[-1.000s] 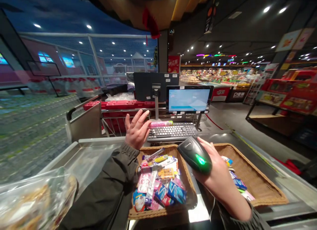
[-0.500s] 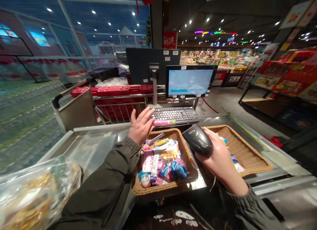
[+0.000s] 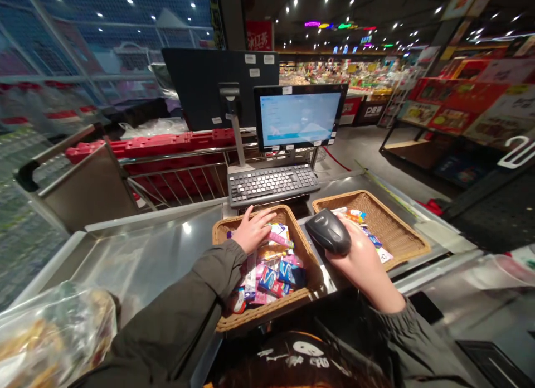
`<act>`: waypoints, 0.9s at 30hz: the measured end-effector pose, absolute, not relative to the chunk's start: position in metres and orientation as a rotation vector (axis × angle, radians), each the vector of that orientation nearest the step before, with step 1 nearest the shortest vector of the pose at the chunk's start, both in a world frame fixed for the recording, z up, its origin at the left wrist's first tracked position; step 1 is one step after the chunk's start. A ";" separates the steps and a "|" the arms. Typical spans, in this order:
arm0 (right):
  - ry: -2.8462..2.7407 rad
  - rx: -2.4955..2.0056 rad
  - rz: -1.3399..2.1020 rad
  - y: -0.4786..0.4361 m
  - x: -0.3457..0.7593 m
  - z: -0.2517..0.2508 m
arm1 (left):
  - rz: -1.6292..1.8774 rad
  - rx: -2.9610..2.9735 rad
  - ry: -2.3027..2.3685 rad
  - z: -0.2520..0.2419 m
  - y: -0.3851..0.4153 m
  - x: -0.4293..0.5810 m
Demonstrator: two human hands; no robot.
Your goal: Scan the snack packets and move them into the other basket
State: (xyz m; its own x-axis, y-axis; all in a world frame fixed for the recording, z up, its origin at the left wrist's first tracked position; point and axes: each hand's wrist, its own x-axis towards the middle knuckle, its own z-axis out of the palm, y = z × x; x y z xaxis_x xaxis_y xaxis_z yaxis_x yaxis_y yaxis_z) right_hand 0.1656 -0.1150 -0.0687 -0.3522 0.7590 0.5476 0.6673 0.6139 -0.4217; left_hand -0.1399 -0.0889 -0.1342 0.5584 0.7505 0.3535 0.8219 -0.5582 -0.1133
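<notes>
My left hand [image 3: 253, 230] is over the left wicker basket [image 3: 309, 251], with its thumb side hidden. It holds a pink candy tube [image 3: 281, 240] with a green end, which sticks out to the right from under the fingers. In the basket, blue-and-red candy packets [image 3: 273, 282] lie among several other small wrapped sweets. My right hand [image 3: 361, 260] is wrapped round a black handheld barcode scanner [image 3: 330, 232], just right of that basket. Beyond it, the right wicker basket [image 3: 403, 240] holds a few packets [image 3: 371, 237] towards its left side.
A black keyboard [image 3: 273, 183] and a lit monitor [image 3: 300, 117] stand behind the baskets. Food in a clear plastic bag [image 3: 62, 326] lies on the metal counter [image 3: 167, 248] at left. Past the counter is a metal cart [image 3: 179, 179]. A dark phone-like slab [image 3: 425, 306] lies at right.
My left hand has gone from in front of the keyboard down over the left basket, carrying the pink candy tube. The right hand still holds the scanner. The view has shifted.
</notes>
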 end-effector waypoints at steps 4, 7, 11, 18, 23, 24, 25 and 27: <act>-2.091 -1.148 0.174 -0.115 0.175 -0.068 | -0.307 -2.646 -1.284 -0.152 -0.069 -0.123; -2.077 -1.174 0.150 -0.113 0.186 -0.066 | -0.197 -2.701 -1.238 -0.159 -0.051 -0.112; -1.989 -1.262 0.095 -0.106 0.218 -0.066 | -0.240 -2.572 -1.348 -0.142 -0.027 -0.098; -1.700 -1.501 -0.065 -0.087 0.295 -0.072 | -0.358 -2.537 -1.320 -0.089 0.010 -0.027; -1.674 -1.542 -0.050 -0.075 0.325 -0.077 | -0.264 -2.614 -1.272 -0.104 0.051 0.045; -1.681 -1.535 -0.048 -0.073 0.329 -0.078 | -0.228 -2.623 -1.264 -0.111 0.061 0.058; -1.693 -1.524 -0.045 -0.070 0.333 -0.079 | -0.193 -2.626 -1.258 -0.118 0.071 0.070; -1.713 -1.507 -0.027 -0.066 0.340 -0.081 | -0.145 -2.619 -1.238 -0.131 0.090 0.091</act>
State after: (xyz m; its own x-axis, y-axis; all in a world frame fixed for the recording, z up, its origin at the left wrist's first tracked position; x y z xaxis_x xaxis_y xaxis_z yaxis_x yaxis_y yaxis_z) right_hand 0.3400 -0.0656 -0.0813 0.0682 0.8104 0.5819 0.8282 0.2792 -0.4860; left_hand 0.0913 0.0901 -0.1310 0.6361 0.7477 0.1908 0.7715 -0.6119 -0.1741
